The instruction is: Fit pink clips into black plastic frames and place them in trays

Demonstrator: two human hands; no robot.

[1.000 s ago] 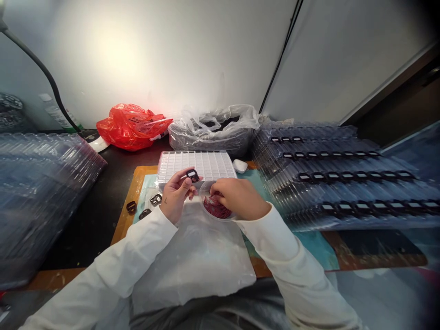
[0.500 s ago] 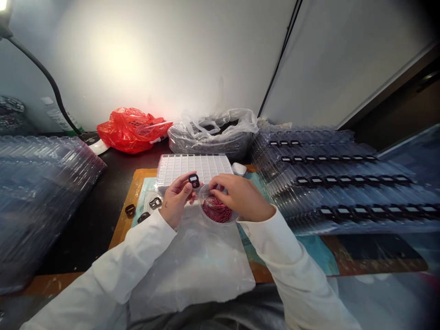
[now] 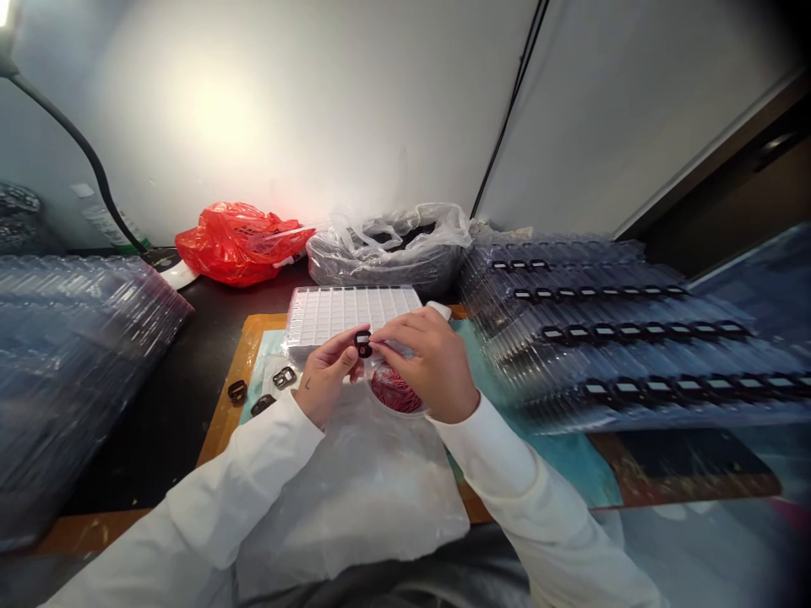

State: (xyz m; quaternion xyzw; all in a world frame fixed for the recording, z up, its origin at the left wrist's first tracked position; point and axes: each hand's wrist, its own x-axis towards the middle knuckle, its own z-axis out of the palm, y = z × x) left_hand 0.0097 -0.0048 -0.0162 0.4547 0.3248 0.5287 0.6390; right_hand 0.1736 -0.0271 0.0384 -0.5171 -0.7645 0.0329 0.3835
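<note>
My left hand (image 3: 324, 377) holds a small black plastic casing (image 3: 363, 344) with a light window between thumb and fingers. My right hand (image 3: 436, 359) meets it from the right, thumb and forefinger pinched together at the casing's edge. Whatever lies in that pinch is too small to make out. Under the right hand is a clear round tub (image 3: 405, 414) of thin red wires (image 3: 391, 388), partly covered by the hand. Left of my left wrist lie similar black parts: one (image 3: 285, 377) on clear plastic, one (image 3: 263, 405) below it and one (image 3: 237, 392) farther left.
Behind the hands sits a white gridded tray (image 3: 348, 308). Farther back are a red bag (image 3: 237, 245) and a clear plastic bag (image 3: 386, 262). Clear trays are stacked left (image 3: 82, 355) and right (image 3: 551, 355), the right ones holding rows of black casings. Plastic sheeting (image 3: 355, 498) covers the front.
My right hand has come up from the tub of red wires to the black casing, its fingertips now at the casing. The left hand still holds the casing at nearly the same place.
</note>
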